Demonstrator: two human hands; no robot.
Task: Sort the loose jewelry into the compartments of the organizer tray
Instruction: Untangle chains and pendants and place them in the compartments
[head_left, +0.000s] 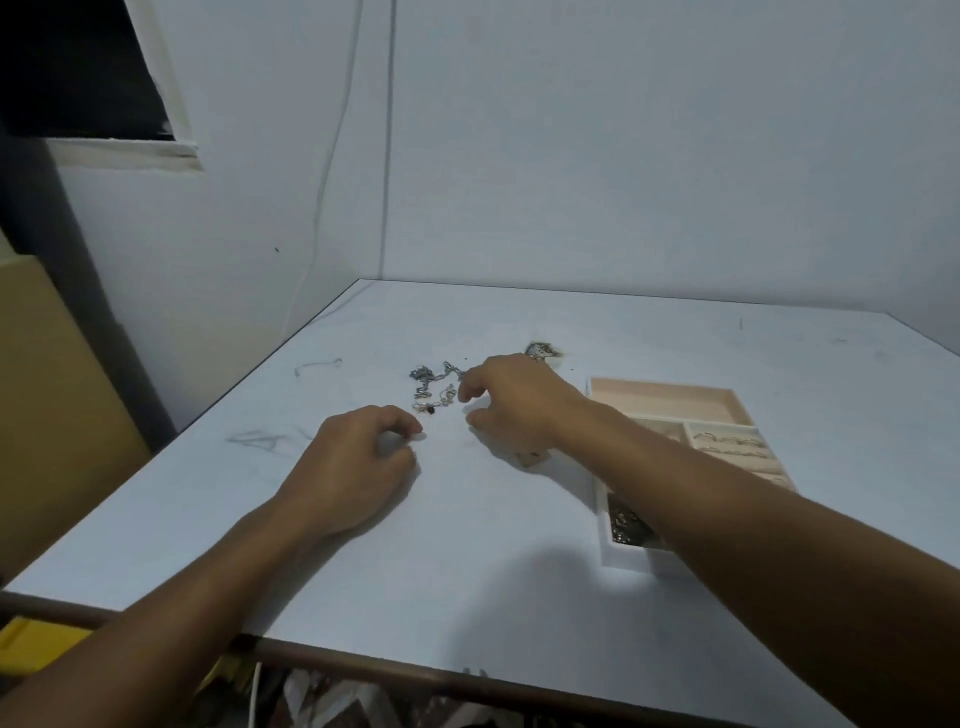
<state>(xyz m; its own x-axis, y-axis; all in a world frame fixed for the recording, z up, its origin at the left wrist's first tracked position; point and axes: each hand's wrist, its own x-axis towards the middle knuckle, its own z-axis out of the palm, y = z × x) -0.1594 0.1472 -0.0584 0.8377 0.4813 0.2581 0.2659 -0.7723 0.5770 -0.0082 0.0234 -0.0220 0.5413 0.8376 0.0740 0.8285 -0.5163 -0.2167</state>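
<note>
Right hand (514, 400) curls against the silver chain tangle (434, 387), well apart from the table (467, 582) edges; left hand (358, 462) curls nearby; whether either pinches anything is unclear; organizer tray (670, 397) lies under the right forearm.

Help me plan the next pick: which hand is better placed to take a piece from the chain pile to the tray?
Right. The right hand is at the chain pile, and the organizer tray sits by that arm. The left hand rests short of it.
</note>
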